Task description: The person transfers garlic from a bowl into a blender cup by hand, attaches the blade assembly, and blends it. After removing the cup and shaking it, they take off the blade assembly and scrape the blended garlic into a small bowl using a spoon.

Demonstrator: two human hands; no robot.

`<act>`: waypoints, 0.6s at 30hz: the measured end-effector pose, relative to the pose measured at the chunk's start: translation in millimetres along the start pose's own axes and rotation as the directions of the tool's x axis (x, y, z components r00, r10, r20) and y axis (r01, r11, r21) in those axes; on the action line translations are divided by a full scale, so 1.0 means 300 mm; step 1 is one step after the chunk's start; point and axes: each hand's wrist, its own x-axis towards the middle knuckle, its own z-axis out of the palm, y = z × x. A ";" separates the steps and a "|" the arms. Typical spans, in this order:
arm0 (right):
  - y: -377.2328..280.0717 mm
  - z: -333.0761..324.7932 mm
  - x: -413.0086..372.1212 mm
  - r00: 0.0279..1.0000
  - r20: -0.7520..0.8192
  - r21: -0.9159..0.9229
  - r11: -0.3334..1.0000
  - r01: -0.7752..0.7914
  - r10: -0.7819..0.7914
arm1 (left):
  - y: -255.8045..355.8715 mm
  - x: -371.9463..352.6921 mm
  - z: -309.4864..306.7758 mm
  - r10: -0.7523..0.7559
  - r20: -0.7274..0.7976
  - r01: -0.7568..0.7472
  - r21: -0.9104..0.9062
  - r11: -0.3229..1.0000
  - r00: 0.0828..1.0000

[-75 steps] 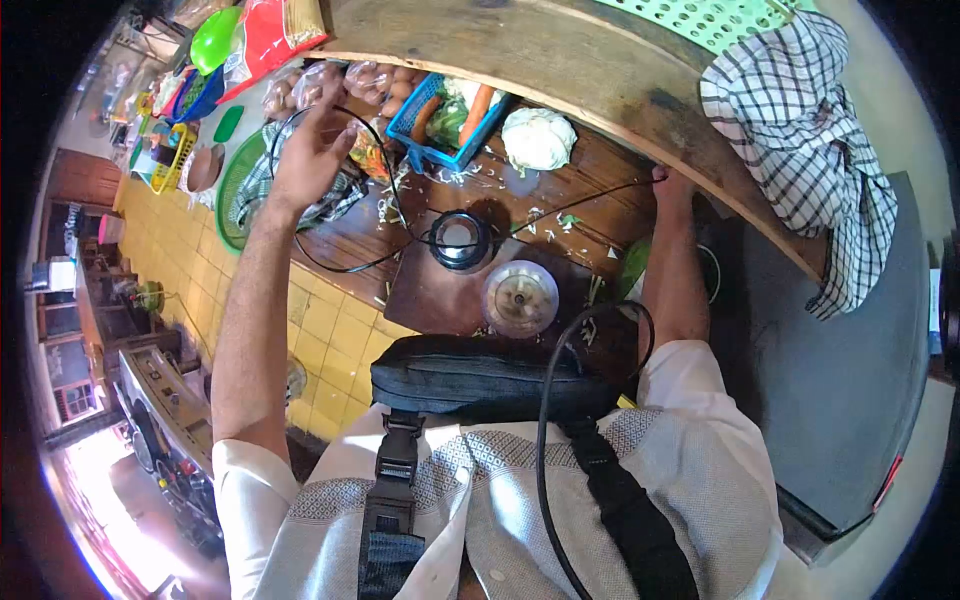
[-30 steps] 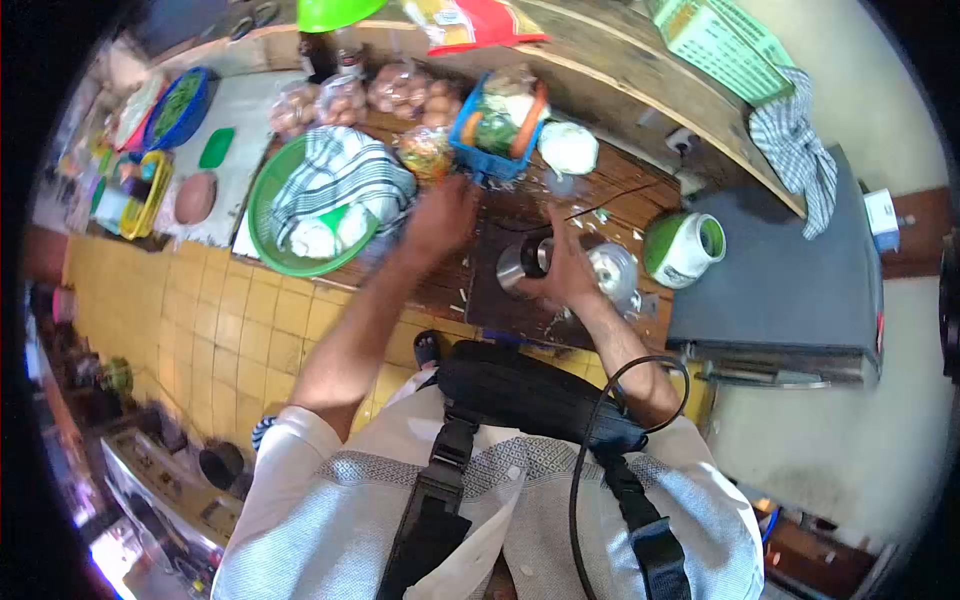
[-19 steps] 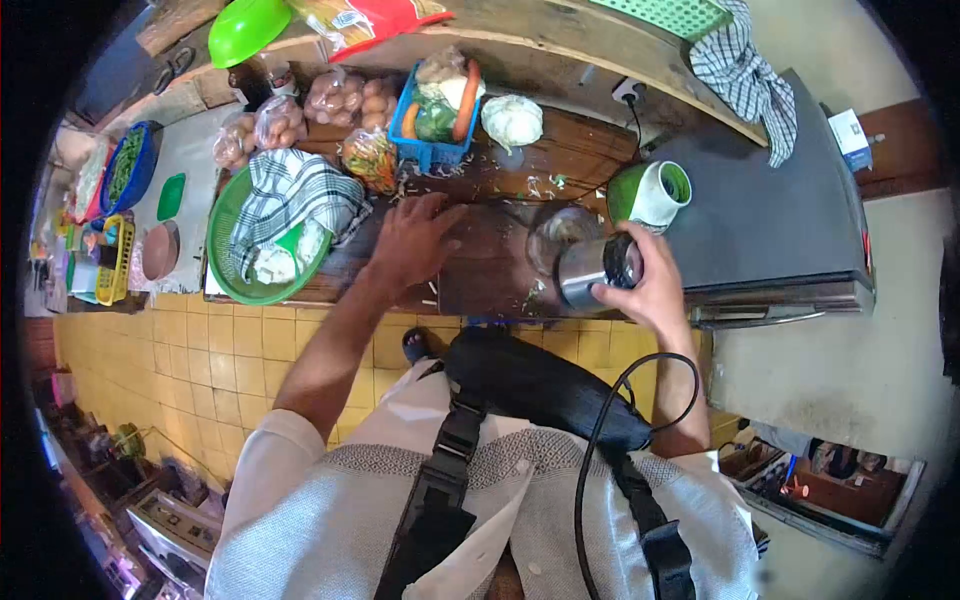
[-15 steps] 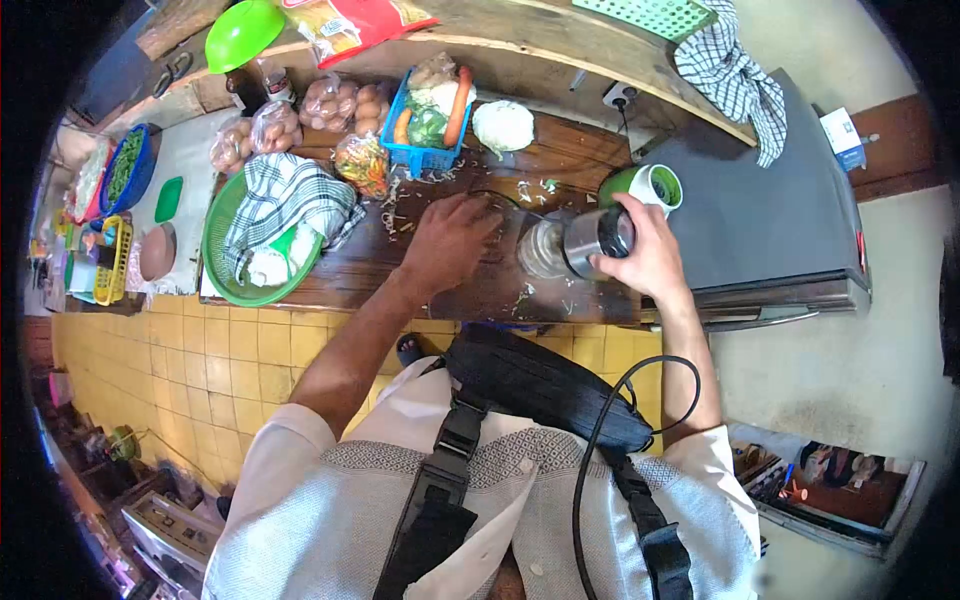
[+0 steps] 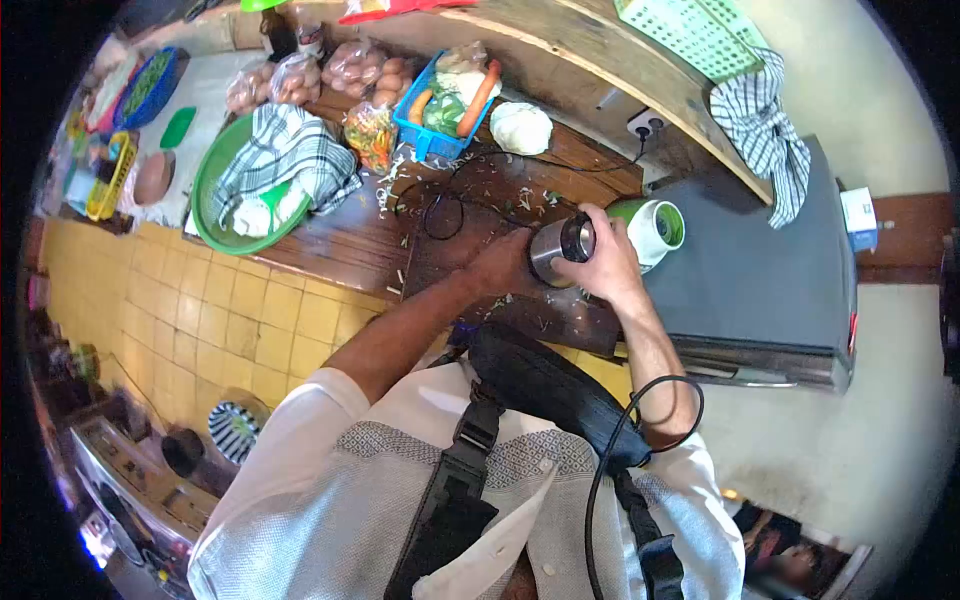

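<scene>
An electric food chopper [image 5: 550,252] with a steel and black motor unit stands on the dark wooden table, near its front right. My right hand [image 5: 608,262] is closed around the top of the motor unit from the right. My left hand [image 5: 503,263] is closed against the chopper's left side, low down; its fingertips are hidden behind the unit. The glass bowl below is mostly covered by the unit and my hands. A black cord [image 5: 440,215] lies looped behind my left hand. Just right of the chopper is a green and white container [image 5: 655,232], tilted toward the right.
Scraps of shredded vegetable litter the table [image 5: 330,240]. Behind are a cabbage [image 5: 521,128], a blue basket [image 5: 425,140] of vegetables and bags of eggs [image 5: 355,66]. A green basin [image 5: 205,190] with a checked cloth stands left. A wall socket [image 5: 645,125] and grey fridge [image 5: 760,270] are right.
My left hand has moved right from the tabletop to the chopper. My right hand has brought the tilted motor unit more upright over the bowl. The camera view has shifted and turned.
</scene>
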 end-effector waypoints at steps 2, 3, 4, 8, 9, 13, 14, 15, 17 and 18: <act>-0.032 0.011 -0.004 0.994 -0.059 -0.038 0.994 -0.097 0.095 | 0.024 0.009 0.008 -0.126 0.035 0.129 -0.125 0.984 0.991; -0.044 0.021 -0.006 0.995 -0.050 -0.050 0.995 -0.089 0.086 | 0.025 0.005 0.022 -0.108 -0.034 0.101 -0.160 0.982 0.994; -0.055 0.031 -0.009 0.988 -0.077 -0.074 0.987 -0.140 0.134 | 0.024 0.004 0.036 -0.092 -0.102 0.071 -0.192 0.979 0.990; -0.036 0.018 -0.010 0.999 -0.033 -0.089 0.995 -0.044 0.041 | -0.045 0.019 0.072 -0.079 -0.091 0.060 -0.201 0.978 0.993; -0.022 0.006 -0.006 0.998 0.010 -0.097 0.993 0.064 -0.063 | -0.061 0.030 0.081 0.062 -0.089 -0.077 -0.178 0.981 0.994; 0.045 -0.039 0.039 0.902 0.163 -0.036 0.911 0.411 -0.401 | -0.141 0.020 0.175 0.151 -0.229 -0.189 -0.156 0.970 0.962; 0.047 -0.051 0.053 0.894 0.224 -0.011 0.917 0.399 -0.387 | -0.168 0.020 0.196 0.149 -0.233 -0.189 -0.158 0.969 0.961; 0.058 -0.055 0.066 0.893 0.228 -0.012 0.916 0.402 -0.388 | -0.195 0.019 0.217 0.136 -0.231 -0.196 -0.261 0.945 0.963; 0.090 -0.052 0.089 0.859 0.255 0.089 0.896 0.435 -0.443 | -0.177 0.014 0.199 0.121 -0.235 -0.203 -0.365 0.909 0.964; 0.102 -0.042 0.094 0.860 0.231 0.089 0.890 0.448 -0.456 | -0.170 0.011 0.187 0.102 -0.210 -0.173 -0.355 0.919 0.972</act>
